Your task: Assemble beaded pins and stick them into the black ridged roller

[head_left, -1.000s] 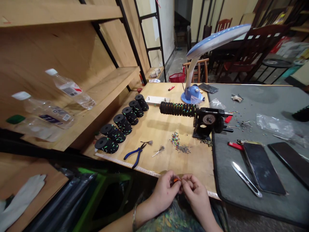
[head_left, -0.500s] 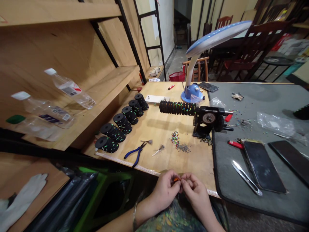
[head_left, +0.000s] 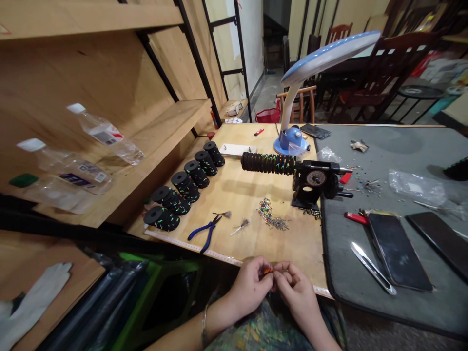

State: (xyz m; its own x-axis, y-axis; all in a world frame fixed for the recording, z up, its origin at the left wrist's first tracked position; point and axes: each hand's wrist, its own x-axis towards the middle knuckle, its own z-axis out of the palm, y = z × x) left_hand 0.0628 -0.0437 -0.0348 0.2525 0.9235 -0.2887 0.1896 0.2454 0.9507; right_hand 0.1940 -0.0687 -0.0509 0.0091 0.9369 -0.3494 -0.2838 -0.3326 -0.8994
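While the left hand [head_left: 249, 287] and right hand [head_left: 297, 288] work at lower centre, their fingertips [head_left: 277, 276] pinch a tiny orange piece [head_left: 268, 271] between them, just above the wooden table edge [head_left: 234, 261]. Count, centre: six black spools [head_left: 185, 187] in a row, one black roll [head_left: 268, 163] on a geared hand winder [head_left: 314, 180], one pair of blue-handled pliers [head_left: 206, 234].

The left hand [head_left: 249, 287] and right hand [head_left: 297, 287] pinch together near the person, fingertips [head_left: 277, 276] almost meeting (left wrist [head_left: 218, 315] angled inward).
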